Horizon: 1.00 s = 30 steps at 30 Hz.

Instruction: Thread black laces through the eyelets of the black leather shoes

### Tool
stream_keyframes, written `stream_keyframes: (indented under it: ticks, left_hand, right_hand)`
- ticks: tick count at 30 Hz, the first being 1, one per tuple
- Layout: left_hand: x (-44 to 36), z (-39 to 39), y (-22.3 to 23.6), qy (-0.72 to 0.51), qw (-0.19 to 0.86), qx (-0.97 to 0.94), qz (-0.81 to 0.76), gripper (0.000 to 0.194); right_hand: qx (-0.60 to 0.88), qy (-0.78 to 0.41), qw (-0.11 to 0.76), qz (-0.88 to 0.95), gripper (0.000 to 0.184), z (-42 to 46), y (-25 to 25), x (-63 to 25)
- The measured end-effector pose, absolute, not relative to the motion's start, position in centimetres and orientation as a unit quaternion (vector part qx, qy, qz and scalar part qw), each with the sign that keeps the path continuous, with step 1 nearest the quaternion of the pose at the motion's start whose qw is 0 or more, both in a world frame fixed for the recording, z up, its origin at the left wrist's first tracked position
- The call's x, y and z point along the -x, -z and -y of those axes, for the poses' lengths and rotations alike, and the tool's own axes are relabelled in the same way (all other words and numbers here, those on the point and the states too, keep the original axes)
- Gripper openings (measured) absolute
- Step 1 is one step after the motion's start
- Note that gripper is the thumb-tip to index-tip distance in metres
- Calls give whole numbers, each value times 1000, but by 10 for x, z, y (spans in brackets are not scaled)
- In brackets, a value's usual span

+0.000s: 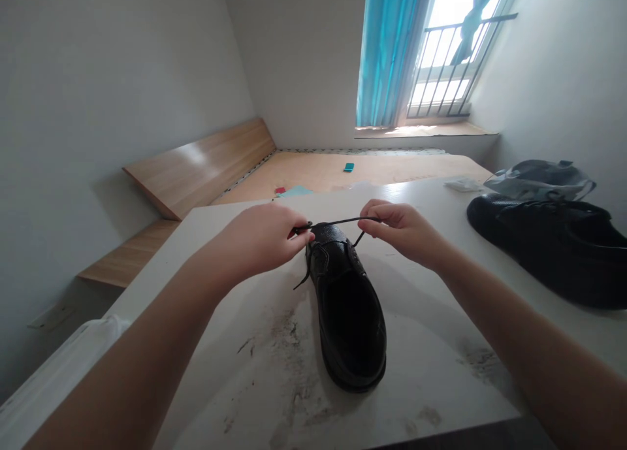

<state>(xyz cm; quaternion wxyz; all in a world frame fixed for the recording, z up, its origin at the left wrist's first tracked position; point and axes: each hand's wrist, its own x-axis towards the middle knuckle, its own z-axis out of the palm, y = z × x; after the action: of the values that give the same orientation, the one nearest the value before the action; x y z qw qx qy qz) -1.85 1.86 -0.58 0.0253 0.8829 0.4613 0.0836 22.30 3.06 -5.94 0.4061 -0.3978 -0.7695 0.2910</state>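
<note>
A black lace-up shoe (350,319) stands upright on the white table, its heel toward me. Above its front part a dark shoelace (337,223) is stretched between my two hands. My left hand (267,234) is closed around one end, with a small dark loop or bit at its fingertips that I cannot make out clearly. Thumb and fingers of my right hand (394,225) pinch the other end, and a length runs from there down to the shoe's right eyelets. A loose lace end hangs on the shoe's left side. The toe is partly hidden by my left hand.
Another black shoe (548,241) lies at the right, with a grey translucent bag (541,179) behind it. The white table (235,371) has dark smudges. Beyond stands a bed board (392,167) holding a small teal item (348,167).
</note>
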Motion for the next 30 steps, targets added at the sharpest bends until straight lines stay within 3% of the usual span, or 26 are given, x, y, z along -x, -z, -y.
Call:
stream_keyframes:
  ticks: [5, 9, 12, 19, 22, 24, 28, 30]
  left_hand:
    - [18, -18, -3, -256, -13, -866, -429, 33]
    - [19, -16, -8, -391, 141, -806, -421, 33]
    - [18, -16, -8, -461, 257, -754, -392, 31]
    - [6, -7, -11, -444, 463, -694, -327, 35]
    - [5, -7, -11, -457, 420, -700, -352, 37]
    - [6, -8, -9, -458, 322, -732, -389, 36]
    - [9, -11, -5, -368, 24, -814, -449, 32]
    - [8, -12, -2, -295, -25, -842, -451, 30]
  right_hand:
    - [411, -384, 456, 690, 29, -30, 65, -220]
    - [342, -541, 453, 621, 30, -28, 72, -214]
    - [298, -611, 470, 563, 40, -29, 73, -211]
    - [304, -616, 527, 501, 37, -26, 51, -219]
    - [303, -573, 509, 566, 22, -19, 50, -217]
    - [320, -526, 475, 628, 13, -14, 54, -212]
    - [368, -337, 379, 779, 18, -11, 67, -202]
    - [385, -258, 349, 815, 22, -12, 71, -200]
